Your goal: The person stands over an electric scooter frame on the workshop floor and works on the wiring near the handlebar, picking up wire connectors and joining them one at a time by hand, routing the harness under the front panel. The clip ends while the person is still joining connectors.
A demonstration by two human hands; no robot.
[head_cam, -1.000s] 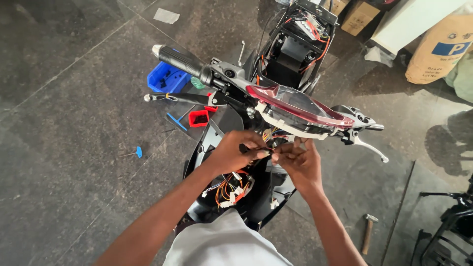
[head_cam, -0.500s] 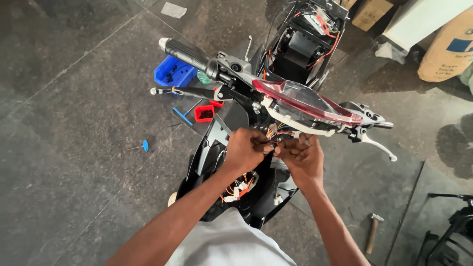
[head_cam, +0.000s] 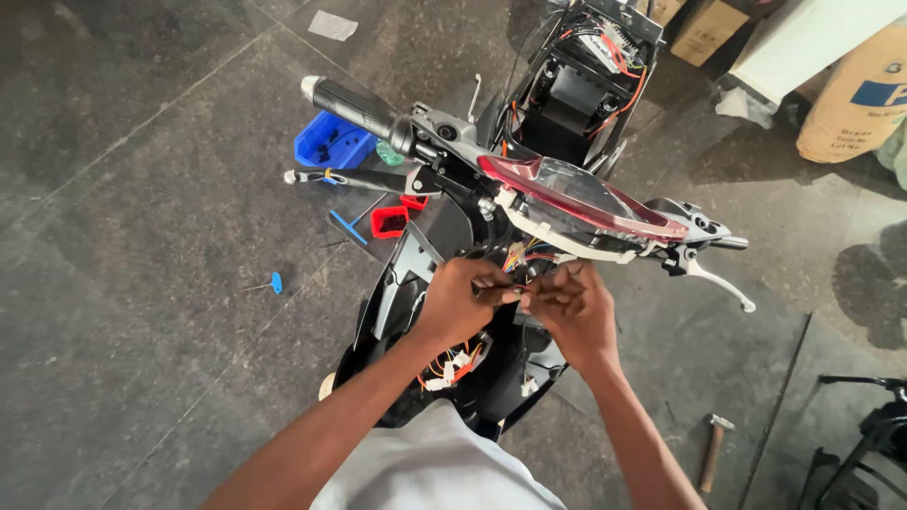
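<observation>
While the view has drawn closer, both hands, left hand (head_cam: 463,300) and right hand (head_cam: 572,307), stay pinched, fingers narrow, on the scooter's wire bundle (head_cam: 525,262).

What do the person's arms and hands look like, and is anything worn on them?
Both forearms are bare up to where they leave the view; no sleeve shows. The left hand and the right hand have no gloves. I see no watch, ring or wristband on them. A light grey garment covers the body at the bottom edge.
</observation>
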